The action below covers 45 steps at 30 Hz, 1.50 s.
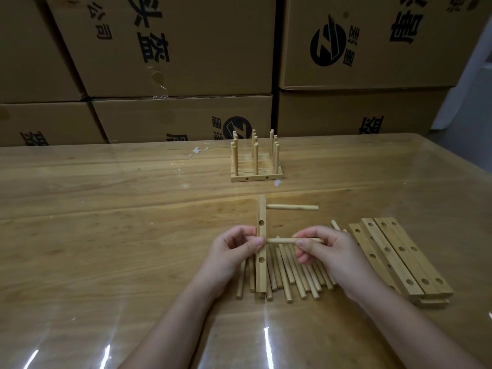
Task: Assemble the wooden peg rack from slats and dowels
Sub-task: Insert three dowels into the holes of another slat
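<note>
My left hand (pixel 234 247) grips a wooden slat (pixel 261 272) held lengthwise away from me, thumb on its right side. One dowel (pixel 292 207) sticks out to the right from the slat's far end. My right hand (pixel 322 250) pinches a second dowel (pixel 282 240) whose left tip meets the slat's middle. Two open holes show on the slat's face. A pile of loose dowels (pixel 290 278) lies on the table under both hands. A stack of drilled slats (pixel 399 257) lies to the right.
A finished peg rack (pixel 256 166) with several upright dowels stands farther back on the wooden table (pixel 106 222), which has a glossy clear cover. Stacked cardboard boxes (pixel 173 49) form a wall behind the table's far edge.
</note>
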Motion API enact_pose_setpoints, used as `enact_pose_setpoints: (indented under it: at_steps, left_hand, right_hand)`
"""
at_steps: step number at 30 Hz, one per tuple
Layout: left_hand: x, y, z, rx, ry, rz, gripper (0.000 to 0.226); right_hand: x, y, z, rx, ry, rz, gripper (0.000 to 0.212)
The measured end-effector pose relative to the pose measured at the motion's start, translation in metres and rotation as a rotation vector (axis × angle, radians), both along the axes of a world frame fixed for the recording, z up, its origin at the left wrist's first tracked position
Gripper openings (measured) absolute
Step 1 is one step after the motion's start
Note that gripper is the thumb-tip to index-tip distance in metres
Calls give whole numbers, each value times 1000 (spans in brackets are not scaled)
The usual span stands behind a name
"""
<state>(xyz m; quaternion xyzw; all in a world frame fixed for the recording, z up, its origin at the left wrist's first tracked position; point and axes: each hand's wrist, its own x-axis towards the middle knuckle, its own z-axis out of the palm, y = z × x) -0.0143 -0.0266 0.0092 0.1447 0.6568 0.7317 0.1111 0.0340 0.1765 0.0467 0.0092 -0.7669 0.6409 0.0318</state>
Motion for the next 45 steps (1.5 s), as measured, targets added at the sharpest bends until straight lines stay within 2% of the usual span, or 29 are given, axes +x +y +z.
enact_pose_setpoints:
  at_steps: [3, 7, 9, 11, 13, 16, 19, 22, 24, 27, 30, 34, 41, 45]
  left_hand:
    - [-1, 0, 0, 1, -4, -2, 30]
    - [-5, 2, 0, 38, -69, 5, 45]
    - [-7, 1, 1, 98, -117, -7, 46]
    - [-9, 0, 4, 205, -175, 0, 34]
    - [-10, -1, 8, 352, -239, 55, 17]
    - [-9, 0, 10, 554, -335, 139, 17]
    - [-10, 0, 14, 648, -397, 156, 20]
    - [-11, 0, 17, 700, -423, 174, 18]
    - [-11, 0, 17, 725, -432, 179, 18]
    - [-11, -1, 15, 719, -444, 178, 20]
    - [-13, 0, 13, 693, -447, 184, 31]
    - [-13, 0, 12, 702, -454, 179, 35]
    - [-13, -1, 13, 685, -479, 170, 43]
    - [-15, 0, 14, 681, -485, 182, 39]
  right_hand:
    - [-1, -1, -3, -2, 2, -3, 14]
    - [-1, -4, -2, 20, 59, 12, 13]
    - [-2, -2, 5, -7, 84, -16, 29]
    - [-4, 7, 10, -65, 110, -122, 37]
    - [-5, 16, 12, -56, 128, -220, 30]
    - [-4, 17, 4, 128, 99, -239, 20]
    - [1, 5, -5, 457, 130, -28, 16]
    - [6, -10, -15, 959, 328, 255, 31]
    - [9, -20, -21, 1082, 405, 410, 42]
    - [14, -33, -25, 1107, 426, 572, 49]
    - [17, -43, -27, 1117, 432, 645, 47]
    - [20, -45, -25, 1167, 617, 510, 32]
    - [17, -39, -29, 1080, 636, 429, 16]
    - [14, -36, -27, 1159, 603, 336, 21]
